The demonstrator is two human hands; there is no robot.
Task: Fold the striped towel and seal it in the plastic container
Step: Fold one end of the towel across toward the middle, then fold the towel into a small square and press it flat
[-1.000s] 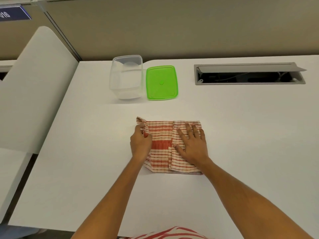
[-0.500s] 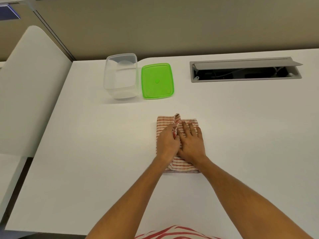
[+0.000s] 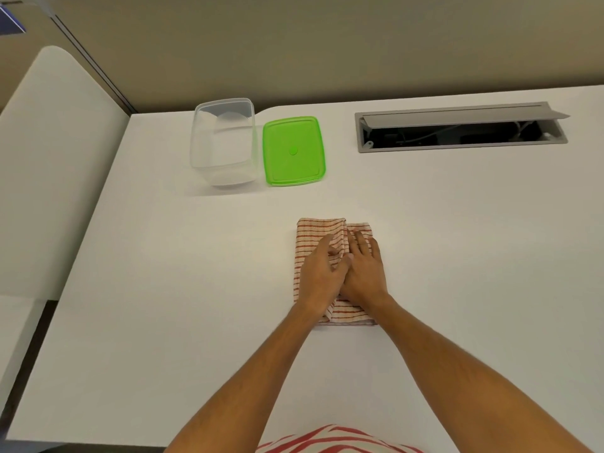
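The red-and-cream striped towel [image 3: 313, 233] lies folded into a narrow stack at the middle of the white table. My left hand [image 3: 322, 273] lies flat on its left layer, fingers apart. Pressed beside it, my right hand [image 3: 366, 269] rests flat on the right part of the towel, partly tucked against the fold's edge. Both hands hide the towel's middle. The clear plastic container [image 3: 224, 142] stands open and empty at the back left. Its green lid [image 3: 294, 152] lies flat on the table just to the right of it.
A grey cable hatch [image 3: 461, 127] stands open in the table [image 3: 163, 289] at the back right. A white partition panel [image 3: 49, 171] rises along the table's left edge. A beige wall runs behind.
My left hand carried the towel's left part over to the right and laid it down, narrowing the towel. That hand now lies flat on the folded layer instead of pinching it.
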